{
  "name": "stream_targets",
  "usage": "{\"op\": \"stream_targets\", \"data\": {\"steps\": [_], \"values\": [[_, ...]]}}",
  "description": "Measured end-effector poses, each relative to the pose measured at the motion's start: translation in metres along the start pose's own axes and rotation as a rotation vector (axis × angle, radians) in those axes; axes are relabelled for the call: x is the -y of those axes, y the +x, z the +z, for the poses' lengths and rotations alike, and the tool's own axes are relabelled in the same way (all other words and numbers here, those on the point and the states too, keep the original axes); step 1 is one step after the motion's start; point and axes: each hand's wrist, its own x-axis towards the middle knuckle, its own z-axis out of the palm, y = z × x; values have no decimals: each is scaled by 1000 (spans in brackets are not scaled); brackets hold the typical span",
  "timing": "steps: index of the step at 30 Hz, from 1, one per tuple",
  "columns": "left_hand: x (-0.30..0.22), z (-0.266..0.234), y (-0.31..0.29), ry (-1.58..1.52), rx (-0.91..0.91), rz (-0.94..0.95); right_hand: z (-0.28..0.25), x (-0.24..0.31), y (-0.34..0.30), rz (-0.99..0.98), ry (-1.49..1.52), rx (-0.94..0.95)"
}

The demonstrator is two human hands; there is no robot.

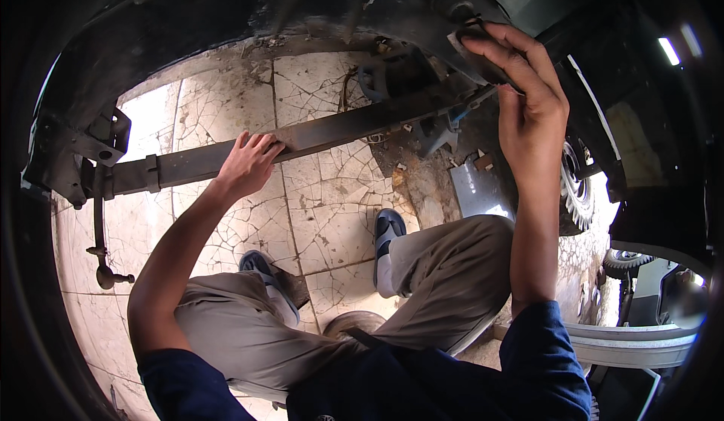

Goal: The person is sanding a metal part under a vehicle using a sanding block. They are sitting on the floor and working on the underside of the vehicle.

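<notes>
My left hand [249, 166] rests on a long dark metal leaf spring [332, 130], its fingers lying apart across the top. Up at the right, my right hand [532, 104] has its fingers bent round a dark flat piece [475, 57] with a pale edge. That piece lies against the black curved panel [302, 10] of a vehicle's underside. I cannot tell what kind of thing it is, because my fingers cover part of it.
A bracket [109, 138] and a hanging rod with a ball end [105, 276] are at the left. Cracked pale tiles [332, 221] lie below. A grey metal sheet [483, 187] sits on the ground near my right knee. Toothed gears [577, 183] stand at the right.
</notes>
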Motion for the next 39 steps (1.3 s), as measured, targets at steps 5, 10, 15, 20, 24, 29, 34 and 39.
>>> {"op": "stream_targets", "data": {"steps": [5, 10, 15, 20, 24, 29, 34, 39], "values": [[1, 2, 0, 13, -36, 10, -3, -13, -1, -31, 45, -18], [0, 2, -1, 13, -36, 12, 1, -1, 0, 43, 69, -9], [0, 1, -1, 4, -17, 8, 1, -8, -3, 118, 178, -32], [0, 3, -1, 27, -12, 0, 0, -18, -5, 133, 156, -44], [2, 4, -1, 24, 9, 2, 8, -23, -6, 237, 363, -95], [2, 4, 0, 17, 7, 0, 11, -23, -5, 197, 278, -112], [1, 3, 0, 33, -21, 12, 5, -20, -4, 192, 193, -81], [2, 4, 0, 25, -42, 24, 5, -12, -1, 73, 131, -84]]}}
